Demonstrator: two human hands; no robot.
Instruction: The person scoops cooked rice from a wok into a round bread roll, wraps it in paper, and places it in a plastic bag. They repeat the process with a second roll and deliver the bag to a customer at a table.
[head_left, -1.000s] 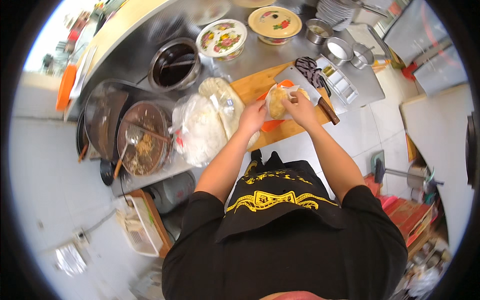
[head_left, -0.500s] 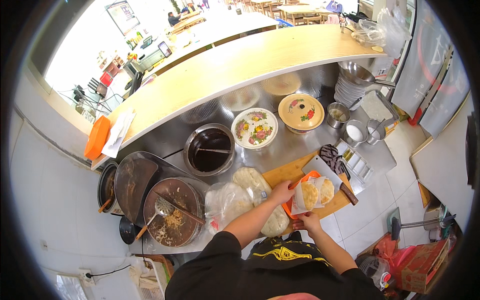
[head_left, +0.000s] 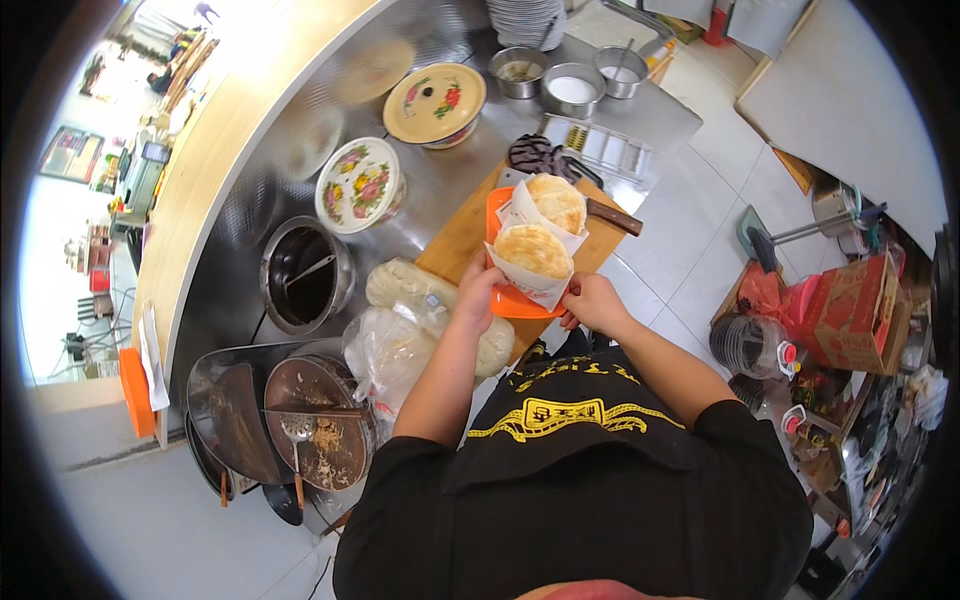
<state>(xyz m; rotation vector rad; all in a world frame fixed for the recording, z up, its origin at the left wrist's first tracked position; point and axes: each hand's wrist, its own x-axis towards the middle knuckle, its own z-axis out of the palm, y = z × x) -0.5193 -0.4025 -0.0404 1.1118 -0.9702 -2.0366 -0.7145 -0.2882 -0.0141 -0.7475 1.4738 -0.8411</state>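
My left hand (head_left: 477,292) grips the near left edge of an orange tray (head_left: 506,303). The near right corner is pinched by my right hand (head_left: 593,303), next to a paper sleeve. On the tray lie two round golden flatbreads in white paper sleeves, a nearer flatbread (head_left: 532,251) and a farther flatbread (head_left: 556,203). Beneath the tray is a wooden cutting board (head_left: 455,246); whether the two touch cannot be told. A cleaver's wooden handle (head_left: 614,217) sticks out to the right, its blade hidden by the tray. A dark striped cloth (head_left: 535,154) lies past the tray.
Left of the board are plastic-wrapped dough (head_left: 400,284), a pot of dark sauce (head_left: 310,270) and a round chopping block (head_left: 335,450) with a skimmer. Beyond stand two lidded enamel pots, a floral white one (head_left: 358,185) and a yellow one (head_left: 435,105). Boxes (head_left: 850,310) crowd the floor at right.
The view has turned rightward and down. Both hands now hold the tray's near side; the tray looks larger and covers the cleaver blade, which showed before.
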